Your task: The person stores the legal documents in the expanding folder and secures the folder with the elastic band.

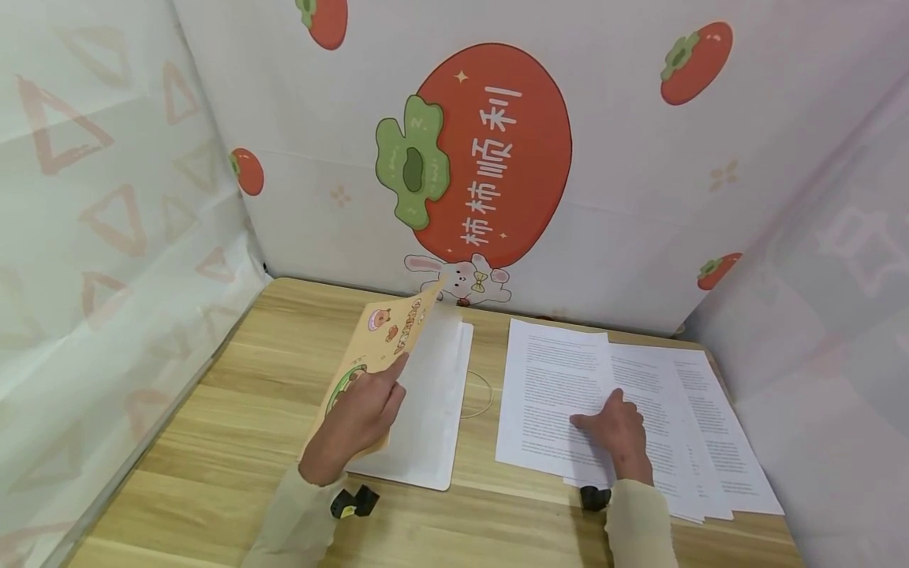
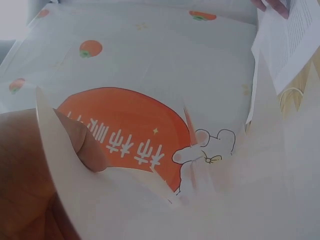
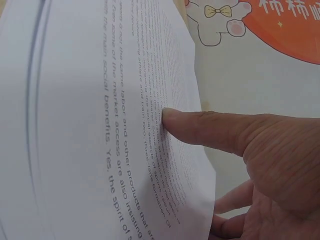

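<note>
My left hand [image 1: 362, 410] grips the raised front cover of a folder [image 1: 426, 426] with yellow cartoon printing outside and a white inside. In the left wrist view the thumb [image 2: 87, 145] lies against the white inner face, with the other fingers behind the cover. A thin elastic loop [image 1: 490, 394] sticks out from the folder's right side. To the right, my right hand [image 1: 618, 430] pinches the right side of the leftmost printed sheet [image 1: 554, 394]. Its thumb [image 3: 200, 127] presses the printed face, while the other fingers go partly out of sight behind the edge.
More printed sheets [image 1: 717, 442] lie fanned out to the right of the right hand. The wooden table [image 1: 213, 418] is bordered by a white fabric wall [image 1: 618, 197] with persimmon and rabbit prints. Fabric walls also stand at both sides.
</note>
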A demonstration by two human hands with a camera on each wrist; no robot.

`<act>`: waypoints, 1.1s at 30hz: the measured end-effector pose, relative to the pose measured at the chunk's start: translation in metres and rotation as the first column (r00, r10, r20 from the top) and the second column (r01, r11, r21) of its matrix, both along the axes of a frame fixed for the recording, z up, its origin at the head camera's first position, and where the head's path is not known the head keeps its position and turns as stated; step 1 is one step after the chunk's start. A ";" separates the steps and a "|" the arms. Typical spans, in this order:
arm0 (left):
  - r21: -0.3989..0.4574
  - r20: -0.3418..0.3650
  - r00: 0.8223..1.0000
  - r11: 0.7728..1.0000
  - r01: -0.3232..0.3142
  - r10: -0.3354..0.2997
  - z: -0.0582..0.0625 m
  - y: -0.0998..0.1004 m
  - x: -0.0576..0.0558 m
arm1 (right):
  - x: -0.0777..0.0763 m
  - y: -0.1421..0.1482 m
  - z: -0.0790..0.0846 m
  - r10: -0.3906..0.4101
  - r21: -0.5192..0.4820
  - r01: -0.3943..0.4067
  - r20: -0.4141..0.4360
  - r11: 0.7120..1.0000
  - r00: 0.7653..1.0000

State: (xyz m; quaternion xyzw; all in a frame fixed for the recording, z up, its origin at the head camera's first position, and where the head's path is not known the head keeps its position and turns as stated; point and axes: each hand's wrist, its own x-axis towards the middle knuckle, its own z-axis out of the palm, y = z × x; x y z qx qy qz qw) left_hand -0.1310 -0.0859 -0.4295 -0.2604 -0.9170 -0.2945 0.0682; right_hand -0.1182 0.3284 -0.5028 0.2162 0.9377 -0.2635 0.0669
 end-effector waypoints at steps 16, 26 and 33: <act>0.003 0.000 1.000 1.000 0.004 -0.004 0.001 -0.001 -0.001 | 0.003 -0.007 0.003 -0.023 0.034 0.023 -0.009 0.999 1.000; 0.006 -0.002 1.000 1.000 -0.003 0.003 0.000 -0.002 -0.001 | 0.002 -0.009 0.003 -0.021 0.031 0.021 -0.013 0.999 1.000; 0.000 0.007 1.000 1.000 -0.009 0.009 0.000 -0.002 -0.001 | 0.003 -0.011 -0.001 -0.054 0.039 0.054 -0.011 0.998 0.998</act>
